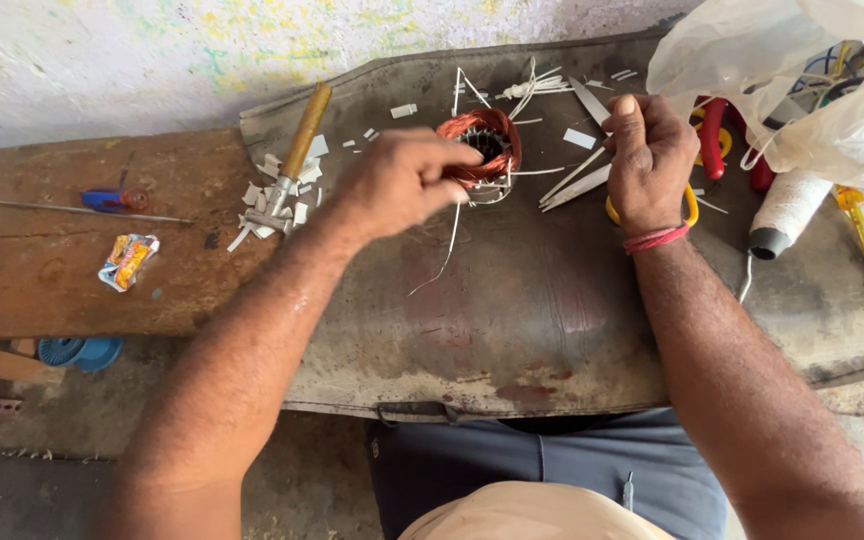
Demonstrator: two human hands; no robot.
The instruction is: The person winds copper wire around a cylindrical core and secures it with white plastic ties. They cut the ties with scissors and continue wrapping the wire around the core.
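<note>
A small motor stator wound with copper wire (482, 140) lies on a dark worn mat (512, 320). My left hand (397, 180) grips its near side, fingers on the copper coil. My right hand (647, 160) is closed around yellow-handled scissors (689, 205), its thumb up, holding long white insulation strips (572, 180) that point toward the stator. A thin white strip (447, 250) trails from the stator toward me.
A tool with a yellow wooden handle (302, 135) lies among white paper scraps (272, 195). A white thread spool (787, 210), red-handled pliers (714, 135), a yellow screwdriver (860, 235) and a plastic bag (802, 70) sit right. A blue-handled screwdriver (102, 200) and wrapper (129, 260) lie on the wooden board.
</note>
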